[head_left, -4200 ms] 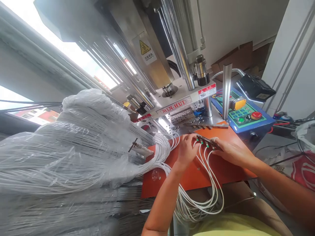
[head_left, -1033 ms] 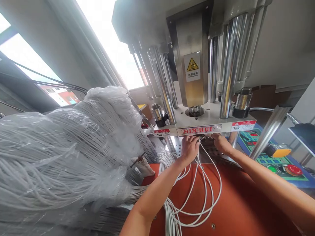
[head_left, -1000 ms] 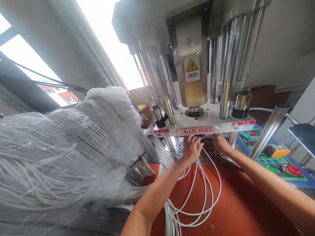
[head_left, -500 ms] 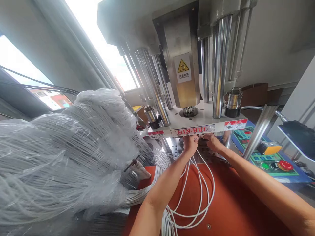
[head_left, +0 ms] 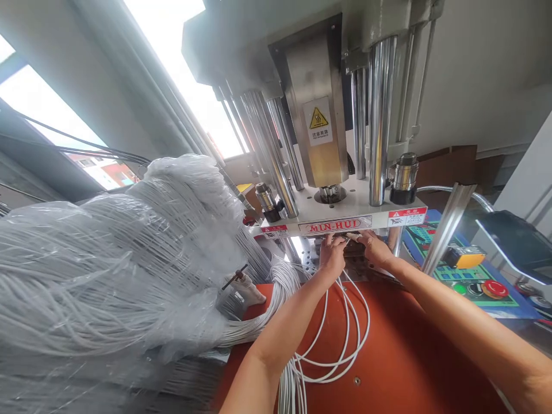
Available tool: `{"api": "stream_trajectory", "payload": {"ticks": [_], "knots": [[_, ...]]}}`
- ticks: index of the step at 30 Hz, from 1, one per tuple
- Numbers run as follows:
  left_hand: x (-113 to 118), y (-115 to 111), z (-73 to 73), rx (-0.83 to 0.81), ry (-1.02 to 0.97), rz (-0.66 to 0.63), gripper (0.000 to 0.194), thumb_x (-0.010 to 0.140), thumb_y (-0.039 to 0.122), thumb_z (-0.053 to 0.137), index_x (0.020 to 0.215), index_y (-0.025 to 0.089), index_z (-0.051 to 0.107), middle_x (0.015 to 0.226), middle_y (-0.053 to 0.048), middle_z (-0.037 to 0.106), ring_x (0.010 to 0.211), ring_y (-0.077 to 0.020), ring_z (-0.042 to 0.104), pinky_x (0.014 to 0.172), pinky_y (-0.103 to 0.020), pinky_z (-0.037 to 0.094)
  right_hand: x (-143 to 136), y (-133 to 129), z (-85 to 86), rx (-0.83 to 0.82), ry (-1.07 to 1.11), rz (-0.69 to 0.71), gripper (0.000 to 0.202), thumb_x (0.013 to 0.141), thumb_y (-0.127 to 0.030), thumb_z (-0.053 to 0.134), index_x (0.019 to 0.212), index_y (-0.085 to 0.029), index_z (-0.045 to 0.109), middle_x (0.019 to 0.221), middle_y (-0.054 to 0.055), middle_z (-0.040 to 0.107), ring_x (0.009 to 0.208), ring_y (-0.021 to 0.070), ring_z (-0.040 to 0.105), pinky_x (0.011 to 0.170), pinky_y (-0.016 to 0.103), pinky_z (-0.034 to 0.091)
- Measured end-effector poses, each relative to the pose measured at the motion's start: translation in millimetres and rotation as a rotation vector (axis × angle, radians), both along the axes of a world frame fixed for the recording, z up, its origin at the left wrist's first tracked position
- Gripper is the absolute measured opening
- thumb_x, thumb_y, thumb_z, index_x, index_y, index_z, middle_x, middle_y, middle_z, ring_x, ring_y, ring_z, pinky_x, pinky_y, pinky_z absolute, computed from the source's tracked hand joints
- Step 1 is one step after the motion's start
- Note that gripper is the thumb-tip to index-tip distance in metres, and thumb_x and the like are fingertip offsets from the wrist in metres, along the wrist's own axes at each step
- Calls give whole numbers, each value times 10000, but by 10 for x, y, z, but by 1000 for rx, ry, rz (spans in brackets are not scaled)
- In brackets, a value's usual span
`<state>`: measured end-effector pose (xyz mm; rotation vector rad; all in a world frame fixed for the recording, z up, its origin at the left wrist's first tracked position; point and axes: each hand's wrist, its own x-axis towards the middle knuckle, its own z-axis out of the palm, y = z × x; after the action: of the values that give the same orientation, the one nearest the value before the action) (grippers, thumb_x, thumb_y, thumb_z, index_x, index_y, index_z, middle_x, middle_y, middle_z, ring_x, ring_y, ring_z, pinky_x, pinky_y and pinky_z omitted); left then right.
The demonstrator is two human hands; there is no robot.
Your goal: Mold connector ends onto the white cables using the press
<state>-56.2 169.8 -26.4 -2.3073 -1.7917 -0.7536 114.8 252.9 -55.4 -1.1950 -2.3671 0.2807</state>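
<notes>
Under the white plate point(head_left: 319, 225) of a vertical press, both my hands work close together at the metal mould point(head_left: 356, 250). My left hand point(head_left: 333, 254) is closed, its fingers bent around thin white cables point(head_left: 357, 322) that loop down over the orange-red table. Just right of it, my right hand point(head_left: 376, 249) reaches in with its fingers drawn together at the mould, partly in the plate's shadow. Whatever is between its fingertips is too small to make out.
Left of me hangs a large bundle of white cables in clear plastic point(head_left: 172, 241). A clamp point(head_left: 236, 277) sits by the table's left edge. Above the hands is a heated nozzle block point(head_left: 321, 115) with a heat warning. A control panel point(head_left: 474, 282) with buttons stands right.
The view has shifted slightly. Both hands stay at the mould; the left fingers have changed position a little and reach further under the plate.
</notes>
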Motion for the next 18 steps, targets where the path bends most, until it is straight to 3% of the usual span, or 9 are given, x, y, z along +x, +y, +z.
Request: {"api": "stream_trajectory", "payload": {"ticks": [4, 8, 13, 18], "knots": [[-79, -157, -70, 3, -62, -57, 533, 784, 47, 608, 1276, 248, 565, 1343, -15, 571, 1336, -259, 356, 1102, -471, 370, 51, 31, 43, 28, -21, 35, 691, 653, 46, 420, 1240, -243, 640, 1367, 65, 543, 1279, 246, 443, 1049, 387, 387], [-163, -182, -41, 15, -111, -28, 449, 821, 105, 622, 1250, 223, 567, 1230, -44, 612, 1226, -235, 450, 1072, -439, 413, 79, 71, 118, 37, -53, 45, 661, 625, 27, 432, 1209, -194, 650, 1198, 94, 639, 1155, 231, 531, 975, 338, 440], [-182, -143, -13, 14, 36, 16, 438, 818, 152, 650, 1244, 187, 553, 1177, -70, 596, 1154, -256, 459, 1003, -419, 451, -14, -58, 116, 82, -119, 56, 677, 712, 27, 407, 1276, -278, 626, 1400, 98, 519, 1285, 329, 416, 997, 509, 398], [-181, -74, -11, 4, 151, 19, 359, 842, 145, 604, 1197, 191, 572, 1184, -86, 563, 1182, -267, 431, 972, -422, 447, -98, -133, 71, 137, -160, 42, 693, 776, 6, 394, 1358, -335, 553, 1413, 119, 504, 1277, 376, 415, 984, 597, 376]]}}
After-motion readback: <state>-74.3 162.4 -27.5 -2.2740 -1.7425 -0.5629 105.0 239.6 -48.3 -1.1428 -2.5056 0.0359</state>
